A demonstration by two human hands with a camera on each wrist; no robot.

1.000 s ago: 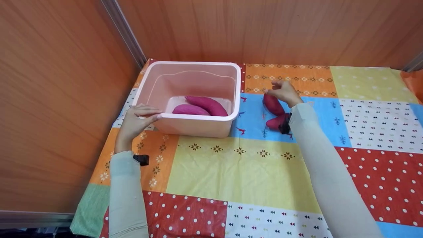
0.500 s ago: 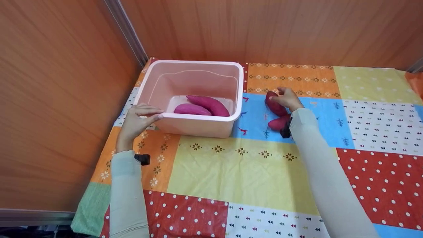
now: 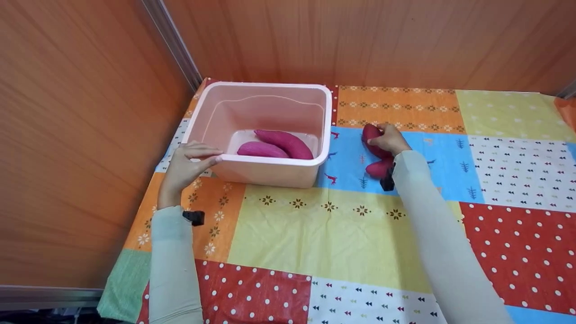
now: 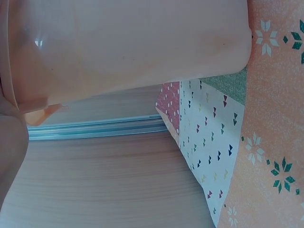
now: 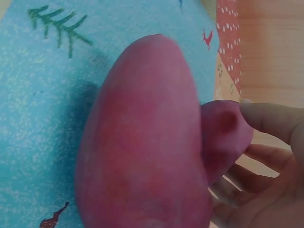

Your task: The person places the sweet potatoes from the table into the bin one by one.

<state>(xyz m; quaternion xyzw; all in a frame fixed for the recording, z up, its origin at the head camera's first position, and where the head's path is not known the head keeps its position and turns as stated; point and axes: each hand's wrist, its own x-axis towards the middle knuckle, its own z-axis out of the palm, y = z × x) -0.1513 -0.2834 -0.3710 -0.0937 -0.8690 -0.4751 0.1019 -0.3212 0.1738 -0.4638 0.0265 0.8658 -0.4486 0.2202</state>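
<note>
My left hand (image 3: 181,173) grips the near left rim of a pink plastic bin (image 3: 270,173), thumb and fingers on either side of the edge. In the left wrist view, the bin's side wall (image 4: 142,42) fills the top. Two purple-red sweet potatoes, one curved (image 3: 290,144) and one straighter (image 3: 260,149), lie in the bin. Right of it, my right hand (image 3: 390,140) holds a sweet potato (image 3: 370,134) between thumb and fingers. Another sweet potato (image 3: 378,169) lies just nearer, partly under the wrist; it looms large in the right wrist view, overlapping the held sweet potato (image 5: 225,135).
A patchwork-print cloth (image 3: 315,234) covers the table. Wood-grain panels stand along the back (image 3: 360,40) and the left side (image 3: 90,135), close to the bin. Each wrist wears a small black camera (image 3: 193,218).
My right hand has come down from above the far sweet potato and taken hold of it with thumb and fingers. The left hand stays on the bin's rim.
</note>
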